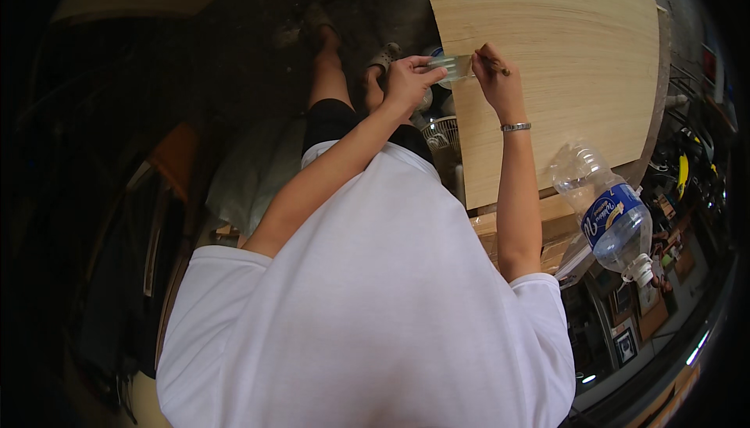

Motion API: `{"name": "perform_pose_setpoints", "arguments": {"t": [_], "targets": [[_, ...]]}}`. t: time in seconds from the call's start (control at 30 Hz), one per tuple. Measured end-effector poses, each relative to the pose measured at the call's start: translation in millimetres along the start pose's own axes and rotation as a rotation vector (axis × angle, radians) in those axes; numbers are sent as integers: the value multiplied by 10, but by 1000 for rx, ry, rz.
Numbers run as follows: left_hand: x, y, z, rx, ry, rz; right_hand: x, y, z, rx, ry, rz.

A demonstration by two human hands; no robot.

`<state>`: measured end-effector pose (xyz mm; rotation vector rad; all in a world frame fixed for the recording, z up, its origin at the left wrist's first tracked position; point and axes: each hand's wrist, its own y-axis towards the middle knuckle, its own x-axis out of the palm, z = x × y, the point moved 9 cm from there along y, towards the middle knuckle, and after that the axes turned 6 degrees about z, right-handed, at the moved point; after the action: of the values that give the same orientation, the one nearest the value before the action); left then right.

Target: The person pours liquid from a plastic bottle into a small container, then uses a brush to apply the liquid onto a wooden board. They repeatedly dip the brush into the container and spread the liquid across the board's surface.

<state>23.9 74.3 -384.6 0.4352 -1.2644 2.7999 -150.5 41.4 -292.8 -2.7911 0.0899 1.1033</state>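
My left hand (412, 83) pinches a small, flat, see-through greenish piece (451, 65) between thumb and fingers, level with the left edge of the wooden tabletop (570, 45). Whether it is glass or plastic I cannot tell. At the piece's other end is my right hand (498, 80), closed in a writing-like grip over the tabletop. A short, thin brownish stick-like tool (504, 70) pokes out of its fingers. Its tip, close to the clear piece, is too small to make out.
A large clear plastic bottle (612, 221) with a blue label and white cap is at the tabletop's near right corner. Below the table's left edge is a round fan-like grille (442, 133). Dark floor lies to the left, with my clog-shod feet on it. Cluttered shelves (625, 311) line the right.
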Motion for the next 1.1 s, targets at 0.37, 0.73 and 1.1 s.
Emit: {"name": "perform_pose_setpoints", "arguments": {"t": [0.37, 0.73, 1.1], "targets": [[-33, 37, 0, 3, 79, -13, 43, -67, -44, -45, 11, -16], [-83, -81, 157, -107, 57, -218, -822, -1075, 173, 304, 85, 443], [532, -537, 1190, -53, 406, -673, -563, -1214, -340, 536, 882, 458]]}}
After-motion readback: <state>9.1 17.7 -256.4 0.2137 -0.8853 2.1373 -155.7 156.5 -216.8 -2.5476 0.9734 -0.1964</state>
